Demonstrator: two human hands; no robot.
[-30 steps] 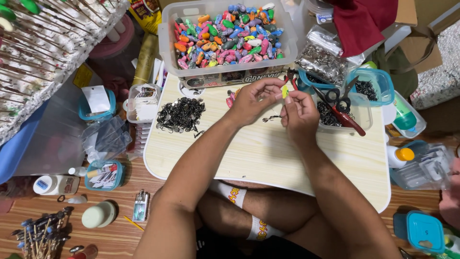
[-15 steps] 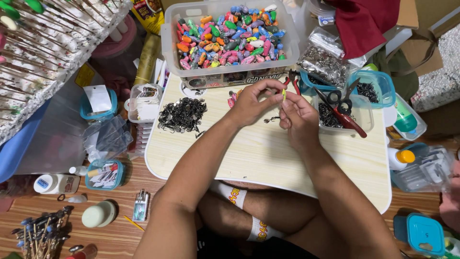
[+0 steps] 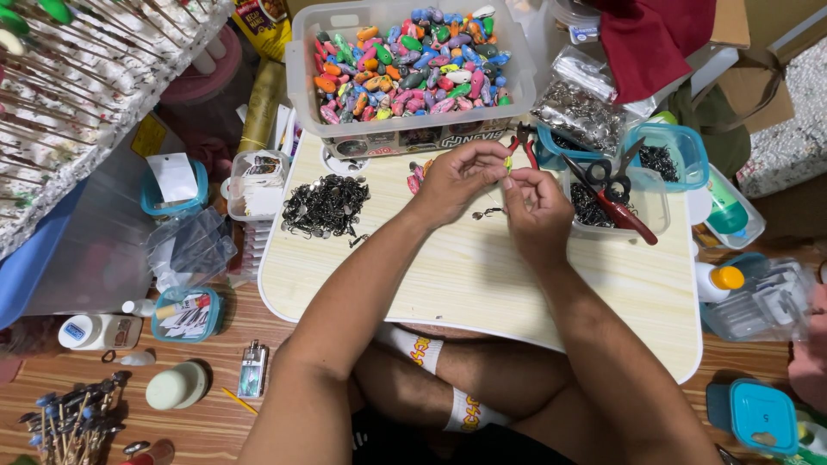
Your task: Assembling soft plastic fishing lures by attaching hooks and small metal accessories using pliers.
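Behind hands (image 3: 504, 185): clear tub (image 3: 303, 86) holds colourful lures (image 3: 405, 60).

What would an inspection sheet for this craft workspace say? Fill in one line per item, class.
Surface: pale wooden lap table, set over crossed legs.
Job's things: small yellow-green piece pinched between left hand and right hand.
Clutter: pile of dark metal hooks; clear bin of colourful lures; red-handled scissors; pliers.
Grippers: both hands together, fingertips closed on the piece.
Cables: nothing seen.
Surroundings: wooden floor with tubs and bottles.
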